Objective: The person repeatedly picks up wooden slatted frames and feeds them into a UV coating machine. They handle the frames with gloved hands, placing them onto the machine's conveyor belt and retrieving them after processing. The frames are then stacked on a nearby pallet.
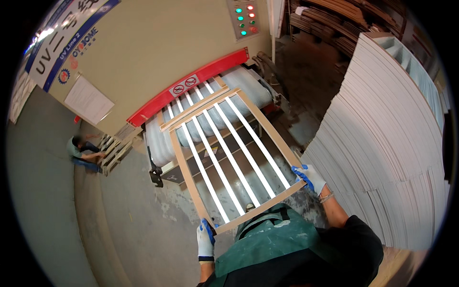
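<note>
Between my hands is a slatted frame (277,137) with tan edges and several white slats. My left hand (206,241), in a white and blue work glove, is closed on its near left corner. Gloved the same way, my right hand (310,179) grips the near right corner. The frame's far end lies over the ribbed grey conveyor belt (160,143) of a large machine. Just beyond it, a second frame of the same kind (191,113) lies on the belt, partly hidden under the machine's red bar (210,71).
The beige machine (167,43) carries a panel of lit buttons (246,21). To my right stands a tall stack of white panels (373,129). Brown boards (330,24) are piled at the back right. At far left, another person (83,153) crouches by a wooden pallet (114,153).
</note>
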